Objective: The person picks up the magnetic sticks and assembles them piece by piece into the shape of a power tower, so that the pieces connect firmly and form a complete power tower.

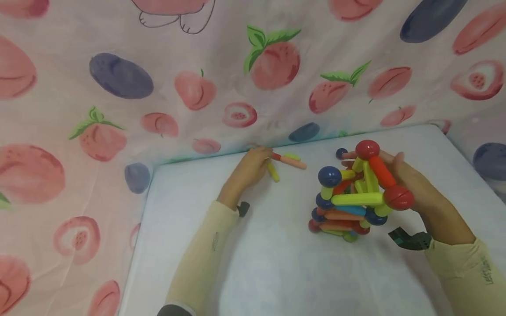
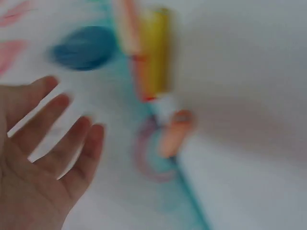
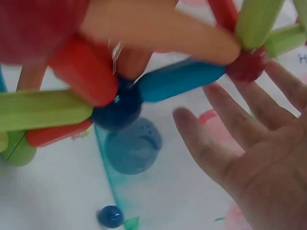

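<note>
A tower of magnetic rods and balls, in green, red, orange and blue, stands right of the middle in the head view. Beside and behind it is my right hand. In the right wrist view that hand has its fingers extended, with fingertips right at a red ball and a blue rod of the tower. My left hand reaches to the table's back edge, beside loose rods: a yellow one and an orange one. Spread fingers of the left hand show in its wrist view, holding nothing.
A loose dark blue ball lies behind the tower. Another yellow-green rod rests near the orange one. Fruit-printed cloth hangs along the back and left of the white table.
</note>
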{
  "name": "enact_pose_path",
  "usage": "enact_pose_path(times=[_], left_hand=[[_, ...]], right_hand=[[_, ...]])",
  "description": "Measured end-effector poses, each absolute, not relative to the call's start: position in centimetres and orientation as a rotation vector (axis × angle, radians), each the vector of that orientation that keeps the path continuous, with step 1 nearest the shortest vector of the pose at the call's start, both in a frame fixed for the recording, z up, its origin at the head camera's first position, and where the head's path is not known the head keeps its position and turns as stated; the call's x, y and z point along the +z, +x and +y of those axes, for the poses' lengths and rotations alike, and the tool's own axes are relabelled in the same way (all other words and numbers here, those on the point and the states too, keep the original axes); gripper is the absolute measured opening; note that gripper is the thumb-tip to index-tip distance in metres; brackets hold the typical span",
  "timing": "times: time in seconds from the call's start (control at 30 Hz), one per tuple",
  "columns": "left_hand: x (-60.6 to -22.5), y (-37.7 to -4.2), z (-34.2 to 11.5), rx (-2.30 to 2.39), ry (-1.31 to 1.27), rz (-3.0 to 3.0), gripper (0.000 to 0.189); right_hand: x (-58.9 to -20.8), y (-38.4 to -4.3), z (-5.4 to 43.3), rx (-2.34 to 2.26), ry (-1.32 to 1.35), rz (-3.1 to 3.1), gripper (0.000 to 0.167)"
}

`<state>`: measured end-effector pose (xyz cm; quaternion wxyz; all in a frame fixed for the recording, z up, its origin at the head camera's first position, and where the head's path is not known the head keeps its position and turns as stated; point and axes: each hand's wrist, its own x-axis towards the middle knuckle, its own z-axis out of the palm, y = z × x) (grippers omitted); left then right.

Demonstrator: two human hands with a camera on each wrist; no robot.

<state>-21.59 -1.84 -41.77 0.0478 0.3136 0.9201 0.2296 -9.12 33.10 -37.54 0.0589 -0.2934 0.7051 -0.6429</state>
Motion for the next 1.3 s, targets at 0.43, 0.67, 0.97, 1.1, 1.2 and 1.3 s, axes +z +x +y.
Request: enact_pose_path(times=[0.43,0.67,0.97,1.1,1.2,1.3], left_hand=[[-47.4,-23.3,1.5,0.026,0.930,2.937,0.026],[-47.0,-20.9,1.4,0.003,0.963,2.920,0.021],[-33.3,-12.7,0.0,1.167,1.060,2.926,0.031],[-27.6,-7.2,1.2,1.542,1.400,2.858,0.032],[-26.3,-4.5,3.7,1.382,1.672,2.996,0.028],[-26.8,-3.5,6.0,0.968,1.710,3.303,0.025]], right_hand=[[-33.1,-1.7,30.6,-1.321,-0.471,2.897,0.148],[-35.3,-2.4,29.4,-1.289,-0.398,2.791,0.096],[-36.5,-5.3,30.3,-1.290,-0.637,2.560,0.070],[-36.2,-5.7,30.1,-1.443,-0.674,2.491,0.086],[-35.7,-5.5,30.2,-1.680,-0.804,2.437,0.096],[-35.0,-5.4,30.2,-1.964,-1.005,2.312,0.095]])
